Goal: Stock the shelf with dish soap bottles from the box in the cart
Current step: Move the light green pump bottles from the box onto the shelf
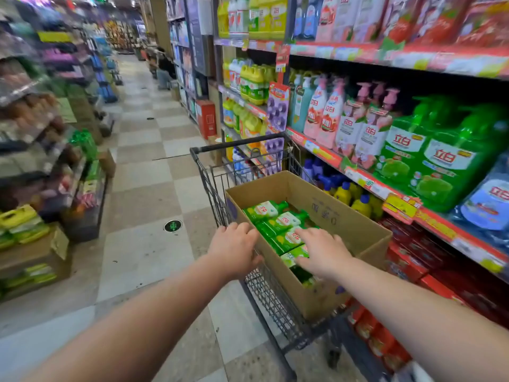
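An open cardboard box [338,216] sits in a wire shopping cart [217,186] beside the shelf. Several green dish soap bottles [271,216] lie flat inside it. My left hand [234,248] rests on the box's near left edge, fingers curled over the rim. My right hand [323,250] reaches into the box with fingers spread, lying on top of the green bottles. The shelf [366,183] to the right carries large green dish soap bottles [438,164] at about chest height.
Pink and white pump bottles [355,128] stand left of the green ones. Yellow bottles [358,199] fill the lower shelf, red boxes [407,260] lie near the floor. The checkered aisle floor [148,172] runs ahead; stacked goods and boxes [33,244] line the left side.
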Motion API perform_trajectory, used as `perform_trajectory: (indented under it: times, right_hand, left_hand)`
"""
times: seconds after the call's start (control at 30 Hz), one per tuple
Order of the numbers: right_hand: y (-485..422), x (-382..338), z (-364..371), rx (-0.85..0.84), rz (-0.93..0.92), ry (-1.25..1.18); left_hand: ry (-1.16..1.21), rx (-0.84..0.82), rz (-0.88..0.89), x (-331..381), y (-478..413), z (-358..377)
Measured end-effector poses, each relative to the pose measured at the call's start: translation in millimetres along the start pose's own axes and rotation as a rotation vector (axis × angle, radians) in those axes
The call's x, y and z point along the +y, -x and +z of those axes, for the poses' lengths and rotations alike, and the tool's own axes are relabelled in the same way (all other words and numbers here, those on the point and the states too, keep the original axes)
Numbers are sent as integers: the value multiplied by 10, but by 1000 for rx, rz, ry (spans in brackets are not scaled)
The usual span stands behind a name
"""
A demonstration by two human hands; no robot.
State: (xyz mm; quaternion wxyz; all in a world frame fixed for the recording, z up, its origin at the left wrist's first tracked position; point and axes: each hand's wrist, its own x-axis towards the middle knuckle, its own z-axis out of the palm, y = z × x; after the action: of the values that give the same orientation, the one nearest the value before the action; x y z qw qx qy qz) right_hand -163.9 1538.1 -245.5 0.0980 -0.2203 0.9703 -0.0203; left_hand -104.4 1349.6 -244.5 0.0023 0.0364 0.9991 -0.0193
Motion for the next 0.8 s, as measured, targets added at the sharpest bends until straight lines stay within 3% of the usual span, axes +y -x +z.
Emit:
perform_trajectory:
  times: [0.37, 0.8]
  right_hand:
    - [-1442, 503, 7, -86, 82, -114]
    - [-1691, 1197, 451, -189, 379, -271]
  left_hand:
    - [-50, -99, 96, -210, -1575, 114]
    - [-44, -432, 320, 232, -2640, 912]
